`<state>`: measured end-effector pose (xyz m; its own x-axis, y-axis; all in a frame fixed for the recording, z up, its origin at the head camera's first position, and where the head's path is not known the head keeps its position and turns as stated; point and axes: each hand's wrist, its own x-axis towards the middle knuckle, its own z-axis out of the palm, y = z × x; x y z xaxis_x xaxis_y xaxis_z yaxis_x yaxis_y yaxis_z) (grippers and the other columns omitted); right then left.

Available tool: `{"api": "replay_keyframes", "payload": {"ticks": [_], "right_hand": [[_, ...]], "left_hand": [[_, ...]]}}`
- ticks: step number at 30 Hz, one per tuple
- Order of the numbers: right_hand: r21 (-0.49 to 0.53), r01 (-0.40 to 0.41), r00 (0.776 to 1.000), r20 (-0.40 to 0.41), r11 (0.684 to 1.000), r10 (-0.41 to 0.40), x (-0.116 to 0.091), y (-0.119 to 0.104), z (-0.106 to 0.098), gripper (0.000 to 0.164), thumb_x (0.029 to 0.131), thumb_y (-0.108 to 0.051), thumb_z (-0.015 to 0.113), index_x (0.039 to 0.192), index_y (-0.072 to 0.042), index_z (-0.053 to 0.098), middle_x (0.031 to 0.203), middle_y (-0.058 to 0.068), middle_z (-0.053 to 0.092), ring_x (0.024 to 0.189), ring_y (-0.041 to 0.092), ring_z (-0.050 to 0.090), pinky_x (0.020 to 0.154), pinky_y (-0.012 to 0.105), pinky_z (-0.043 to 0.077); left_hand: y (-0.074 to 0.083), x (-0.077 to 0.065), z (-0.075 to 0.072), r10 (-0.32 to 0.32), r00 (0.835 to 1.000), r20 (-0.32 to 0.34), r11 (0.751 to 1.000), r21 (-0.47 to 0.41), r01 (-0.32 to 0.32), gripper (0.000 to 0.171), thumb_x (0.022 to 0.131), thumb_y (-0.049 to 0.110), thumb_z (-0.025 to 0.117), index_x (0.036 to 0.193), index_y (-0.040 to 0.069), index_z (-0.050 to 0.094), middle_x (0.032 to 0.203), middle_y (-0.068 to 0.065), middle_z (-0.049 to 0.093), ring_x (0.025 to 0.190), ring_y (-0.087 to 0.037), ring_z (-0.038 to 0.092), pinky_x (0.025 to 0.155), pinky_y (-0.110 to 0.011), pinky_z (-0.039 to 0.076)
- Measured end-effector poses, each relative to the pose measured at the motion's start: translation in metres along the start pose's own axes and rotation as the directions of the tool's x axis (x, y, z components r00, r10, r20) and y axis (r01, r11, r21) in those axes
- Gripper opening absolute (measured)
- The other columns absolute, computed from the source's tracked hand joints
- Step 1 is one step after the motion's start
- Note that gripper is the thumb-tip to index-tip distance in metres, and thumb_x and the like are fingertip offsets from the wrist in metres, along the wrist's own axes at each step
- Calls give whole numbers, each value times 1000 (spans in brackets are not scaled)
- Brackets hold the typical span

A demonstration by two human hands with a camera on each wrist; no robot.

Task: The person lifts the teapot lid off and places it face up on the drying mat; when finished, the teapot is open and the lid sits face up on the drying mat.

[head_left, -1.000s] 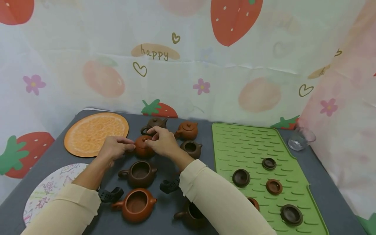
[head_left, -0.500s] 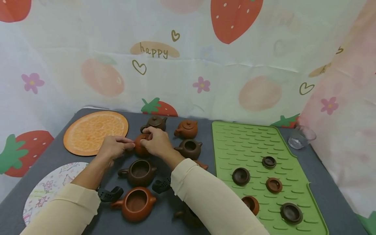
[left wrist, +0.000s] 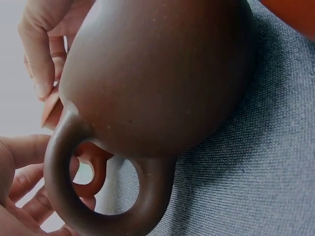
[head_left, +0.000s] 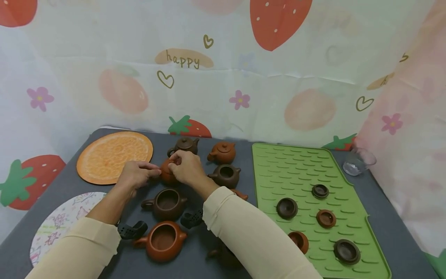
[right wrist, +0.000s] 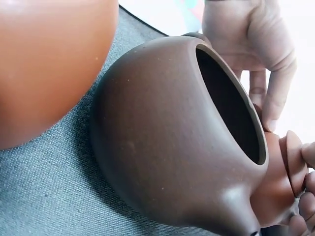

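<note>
Together, left hand (head_left: 136,176) holding reddish teapot (head_left: 167,177), right hand (head_left: 189,167) pinching lid (right wrist: 295,160)

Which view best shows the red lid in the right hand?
The right wrist view: the lid appears side-on, with a dark line between it and the red teapot. In the head view, the right hand partly covers it; in the left wrist view, only what seems its edge shows past the brown teapot.

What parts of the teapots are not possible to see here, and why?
Head: reddish teapot, right part behind the right hand.
Head: near dark teapot, mostly behind the right sleeve.
Left wrist: reddish teapot's body, mostly behind the brown teapot.
Right wrist: orange teapot, cut by left and top edges.
</note>
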<state>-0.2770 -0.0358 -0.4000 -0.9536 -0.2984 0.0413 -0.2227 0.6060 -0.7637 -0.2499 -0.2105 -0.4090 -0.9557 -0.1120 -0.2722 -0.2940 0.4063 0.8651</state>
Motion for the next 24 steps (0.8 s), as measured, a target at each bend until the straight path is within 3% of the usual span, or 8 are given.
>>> {"api": "replay_keyframes", "payload": {"ticks": [14, 24], "right_hand": [[75, -18, 999, -33, 997, 20, -2, 1, -1, 9, 94, -27, 67, 90, -19, 68, 75, -9, 60, 65, 9, 56, 56, 26, 47], [212, -81, 993, -72, 974, 98, -5, 2, 0, 13, 88, -21, 69, 78, -16, 61, 66, 2, 59, 60, 18, 54, 51, 30, 44]], "left_hand": [[-1, 2, -1, -10, 1000, 7, 1000, -19, 10, 31, 90, 19, 71, 112, -2, 69, 103, -11, 60, 87, -25, 51, 74, -37, 48], [-1, 0, -2, -8, 1000, 15, 999, -36, 9, 26, 91, 20, 70, 108, 1, 71, 101, -10, 63, 91, -27, 51, 77, -39, 49]]}}
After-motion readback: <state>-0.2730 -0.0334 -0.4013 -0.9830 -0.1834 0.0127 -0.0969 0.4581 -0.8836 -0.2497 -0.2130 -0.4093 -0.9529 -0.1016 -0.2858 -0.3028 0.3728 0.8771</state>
